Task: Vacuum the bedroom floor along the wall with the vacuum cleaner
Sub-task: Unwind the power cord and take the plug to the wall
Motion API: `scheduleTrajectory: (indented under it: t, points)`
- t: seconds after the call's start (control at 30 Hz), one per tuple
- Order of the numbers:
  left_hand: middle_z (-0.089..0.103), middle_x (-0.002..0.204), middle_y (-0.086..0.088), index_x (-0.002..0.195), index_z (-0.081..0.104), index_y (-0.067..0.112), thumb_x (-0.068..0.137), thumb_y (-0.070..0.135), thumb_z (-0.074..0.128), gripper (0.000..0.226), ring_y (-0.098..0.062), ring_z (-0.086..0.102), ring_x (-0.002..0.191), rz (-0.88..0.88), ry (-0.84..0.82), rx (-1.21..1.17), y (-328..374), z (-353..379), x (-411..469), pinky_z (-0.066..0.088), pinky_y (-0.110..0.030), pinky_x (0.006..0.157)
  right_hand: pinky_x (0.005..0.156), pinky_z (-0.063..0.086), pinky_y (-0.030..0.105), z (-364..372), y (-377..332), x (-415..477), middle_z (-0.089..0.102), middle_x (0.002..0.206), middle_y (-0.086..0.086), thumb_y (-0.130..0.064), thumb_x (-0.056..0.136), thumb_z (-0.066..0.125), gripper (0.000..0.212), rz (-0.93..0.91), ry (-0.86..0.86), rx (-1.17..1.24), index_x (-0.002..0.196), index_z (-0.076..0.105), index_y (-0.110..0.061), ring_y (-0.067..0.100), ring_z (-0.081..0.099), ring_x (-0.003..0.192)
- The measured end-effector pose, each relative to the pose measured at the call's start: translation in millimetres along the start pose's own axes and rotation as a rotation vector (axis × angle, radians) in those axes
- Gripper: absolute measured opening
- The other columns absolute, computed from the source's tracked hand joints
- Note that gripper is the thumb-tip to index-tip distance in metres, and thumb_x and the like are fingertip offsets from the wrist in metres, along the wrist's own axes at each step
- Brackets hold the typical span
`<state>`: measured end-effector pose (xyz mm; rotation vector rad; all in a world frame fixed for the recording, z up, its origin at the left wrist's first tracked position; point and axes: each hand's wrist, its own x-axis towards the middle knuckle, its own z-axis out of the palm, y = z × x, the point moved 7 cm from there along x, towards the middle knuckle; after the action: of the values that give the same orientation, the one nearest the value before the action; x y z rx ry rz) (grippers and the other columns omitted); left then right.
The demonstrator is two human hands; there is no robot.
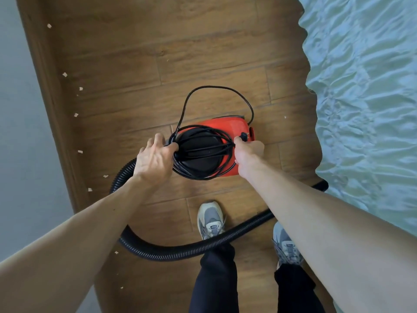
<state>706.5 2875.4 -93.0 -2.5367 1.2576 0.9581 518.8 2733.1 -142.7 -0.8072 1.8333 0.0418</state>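
Note:
A red canister vacuum cleaner [232, 125] with a black round top stands on the wood floor [158, 53] in the middle of the view. A black power cord [203, 152] is coiled over its top, with one loop [216, 88] sticking out over the floor beyond it. My left hand [153, 159] grips the coil at its left side. My right hand [248, 150] holds the cord's plug end [243, 135] at the right side. The black ribbed hose [171, 250] curves from the vacuum's left, around behind me and across my feet.
A grey wall [20, 109] with a brown skirting board [49, 91] runs along the left. Several small paper scraps [65, 74] lie on the floor beside it. A bed with a pale blue cover [365, 86] fills the right. My two shoes [211, 220] stand near the hose.

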Motion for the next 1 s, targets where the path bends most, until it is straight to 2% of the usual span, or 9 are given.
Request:
scheduleTrajectory:
  t: [0.1, 0.2, 0.3, 0.43, 0.53, 0.63, 0.77, 0.9, 1.0]
  points:
    - [0.047, 0.117, -0.014, 0.116, 0.063, 0.016, 0.092, 0.01, 0.053, 0.027, -0.037, 0.048, 0.107, 0.038, 0.056, 0.025, 4, -6, 1, 0.045, -0.051, 0.087, 0.071, 0.05, 0.034, -3, -10, -1, 0.058, 0.082, 0.007, -0.027, 0.095, 0.062, 0.021, -0.025, 0.022, -0.002, 0.086, 0.058, -0.008, 0.025, 0.052, 0.067]
    - [0.05, 0.121, -0.012, 0.114, 0.066, 0.015, 0.093, 0.011, 0.054, 0.025, -0.036, 0.046, 0.112, 0.091, 0.094, 0.048, 11, -16, -1, 0.041, -0.051, 0.087, 0.083, 0.058, 0.041, -9, -26, -6, 0.064, 0.085, 0.009, -0.028, 0.097, 0.06, 0.024, -0.053, 0.028, 0.037, 0.088, 0.06, -0.006, 0.027, 0.06, 0.074]
    - [0.055, 0.126, -0.009, 0.112, 0.068, 0.013, 0.092, 0.01, 0.057, 0.022, -0.034, 0.046, 0.117, 0.165, 0.131, 0.05, 20, -33, -3, 0.037, -0.05, 0.095, 0.084, 0.06, 0.044, -17, -52, -16, 0.071, 0.096, 0.014, -0.026, 0.098, 0.059, 0.021, -0.09, 0.035, 0.082, 0.091, 0.063, -0.006, 0.028, 0.07, 0.083]
    - [0.066, 0.108, -0.002, 0.11, 0.069, 0.019, 0.092, 0.011, 0.058, 0.023, -0.03, 0.054, 0.107, 0.221, 0.191, 0.037, 35, -72, -4, 0.034, -0.044, 0.098, 0.077, 0.062, 0.045, -33, -98, -36, 0.071, 0.099, 0.019, -0.023, 0.099, 0.056, 0.022, -0.134, 0.016, 0.17, 0.083, 0.059, -0.008, 0.029, 0.071, 0.071]
    - [0.067, 0.102, -0.002, 0.107, 0.068, 0.017, 0.097, 0.022, 0.051, 0.02, -0.03, 0.058, 0.104, 0.247, 0.21, 0.036, 50, -103, -4, 0.032, -0.041, 0.098, 0.074, 0.063, 0.038, -52, -137, -58, 0.068, 0.096, 0.018, -0.021, 0.101, 0.054, 0.022, -0.194, -0.003, 0.218, 0.084, 0.057, -0.008, 0.02, 0.066, 0.06]
    - [0.066, 0.095, -0.001, 0.1, 0.065, 0.015, 0.096, 0.017, 0.049, 0.016, -0.029, 0.061, 0.094, 0.258, 0.229, 0.022, 70, -137, -4, 0.032, -0.038, 0.093, 0.069, 0.062, 0.032, -77, -178, -81, 0.066, 0.097, 0.015, -0.022, 0.103, 0.051, 0.019, -0.274, 0.006, 0.243, 0.095, 0.058, -0.005, 0.018, 0.065, 0.064]
    - [0.063, 0.083, -0.001, 0.095, 0.058, 0.015, 0.099, 0.016, 0.044, 0.015, -0.027, 0.049, 0.07, 0.255, 0.233, -0.068, 107, -184, -7, 0.04, -0.035, 0.082, 0.069, 0.063, 0.039, -115, -234, -114, 0.069, 0.09, 0.011, -0.027, 0.102, 0.052, 0.024, -0.416, 0.053, 0.207, 0.081, 0.055, -0.015, 0.022, 0.07, 0.072]
    - [0.063, 0.079, -0.008, 0.098, 0.058, 0.01, 0.098, 0.015, 0.046, 0.014, -0.035, 0.053, 0.067, 0.28, 0.31, -0.224, 144, -238, -13, 0.038, -0.034, 0.064, 0.06, 0.063, 0.035, -159, -291, -148, 0.067, 0.105, 0.016, -0.025, 0.102, 0.052, 0.017, -0.506, 0.065, 0.265, 0.09, 0.053, -0.012, 0.031, 0.071, 0.086]
    - [0.063, 0.082, -0.007, 0.098, 0.06, 0.008, 0.095, 0.011, 0.05, 0.011, -0.033, 0.053, 0.068, 0.32, 0.386, -0.343, 170, -280, -19, 0.041, -0.037, 0.058, 0.057, 0.062, 0.035, -194, -330, -174, 0.064, 0.111, 0.02, -0.024, 0.101, 0.053, 0.016, -0.593, 0.097, 0.29, 0.091, 0.05, -0.012, 0.034, 0.071, 0.085]
